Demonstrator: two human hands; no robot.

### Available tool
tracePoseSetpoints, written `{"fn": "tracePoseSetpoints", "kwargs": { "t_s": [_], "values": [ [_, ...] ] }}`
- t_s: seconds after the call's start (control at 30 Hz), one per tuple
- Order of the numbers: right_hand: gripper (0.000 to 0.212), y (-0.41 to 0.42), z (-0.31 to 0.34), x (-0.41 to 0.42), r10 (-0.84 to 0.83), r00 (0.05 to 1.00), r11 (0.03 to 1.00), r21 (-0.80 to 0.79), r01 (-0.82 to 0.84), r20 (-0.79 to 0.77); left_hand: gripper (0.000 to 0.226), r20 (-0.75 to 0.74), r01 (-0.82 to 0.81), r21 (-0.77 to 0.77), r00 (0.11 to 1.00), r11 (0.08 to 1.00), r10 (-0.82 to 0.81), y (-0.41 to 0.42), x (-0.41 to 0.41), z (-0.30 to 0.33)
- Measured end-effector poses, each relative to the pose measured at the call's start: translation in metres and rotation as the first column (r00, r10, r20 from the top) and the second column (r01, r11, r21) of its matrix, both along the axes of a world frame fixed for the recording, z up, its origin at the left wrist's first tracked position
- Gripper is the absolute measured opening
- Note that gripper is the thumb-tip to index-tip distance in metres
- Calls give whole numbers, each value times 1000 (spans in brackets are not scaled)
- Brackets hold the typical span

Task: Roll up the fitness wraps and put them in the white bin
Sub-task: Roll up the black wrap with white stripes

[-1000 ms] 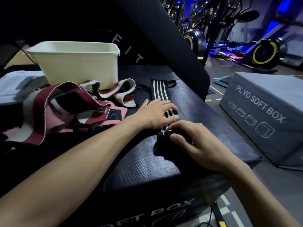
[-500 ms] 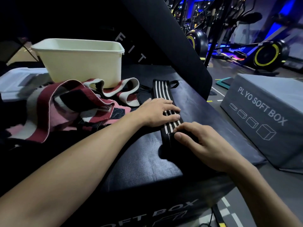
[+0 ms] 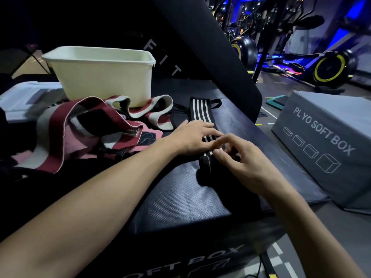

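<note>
A black wrap with white stripes [image 3: 198,111] lies stretched out on the black soft box [image 3: 180,197], its near end wound into a small roll [image 3: 206,164]. My left hand [image 3: 192,139] lies flat across the striped strap, fingers straight. Just in front of it, my right hand [image 3: 241,161] curls its fingers and thumb over the roll. The white bin [image 3: 104,77] stands at the back left with its inside hidden. A heap of red, white, pink and black wraps [image 3: 76,133] lies in front of the bin.
A grey box marked PLYO SOFT BOX [image 3: 325,145] stands on the floor to the right. A tall black pad [image 3: 210,47] leans behind the work surface. Exercise bikes [image 3: 329,67] fill the far right. A white object [image 3: 24,99] lies at the left.
The roll has advanced a little along the strap toward my left hand. My right hand's fingers have lifted and curled further over the roll. My left hand has stayed pressing the strap.
</note>
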State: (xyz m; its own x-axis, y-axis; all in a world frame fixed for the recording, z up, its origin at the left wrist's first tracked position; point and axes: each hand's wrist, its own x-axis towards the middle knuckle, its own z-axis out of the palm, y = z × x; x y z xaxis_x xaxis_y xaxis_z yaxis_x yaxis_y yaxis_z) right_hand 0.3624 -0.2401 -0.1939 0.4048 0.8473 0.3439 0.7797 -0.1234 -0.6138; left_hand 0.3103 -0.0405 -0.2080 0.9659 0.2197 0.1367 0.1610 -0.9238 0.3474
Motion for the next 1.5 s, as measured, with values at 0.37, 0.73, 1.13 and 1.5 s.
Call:
{"fn": "tracePoseSetpoints", "kwargs": {
  "t_s": [0.37,0.73,1.13,1.5],
  "values": [
    [13,5,-11,-12,-168,946,964,247,98,278,45,-29,4,-10,1000,1000,-4,-1,-2,1],
    [54,-7,-17,-1,20,919,999,-49,0,393,51,-32,-37,-4,999,999,37,-1,-1,1],
    [55,-16,5,-13,112,876,943,-328,55,469,53,-50,-57,69,997,996,61,-6,-3,3],
    [59,-20,12,-18,143,916,941,-340,-9,374,42,-35,-56,52,998,997,58,-5,-3,1]
  ]
}}
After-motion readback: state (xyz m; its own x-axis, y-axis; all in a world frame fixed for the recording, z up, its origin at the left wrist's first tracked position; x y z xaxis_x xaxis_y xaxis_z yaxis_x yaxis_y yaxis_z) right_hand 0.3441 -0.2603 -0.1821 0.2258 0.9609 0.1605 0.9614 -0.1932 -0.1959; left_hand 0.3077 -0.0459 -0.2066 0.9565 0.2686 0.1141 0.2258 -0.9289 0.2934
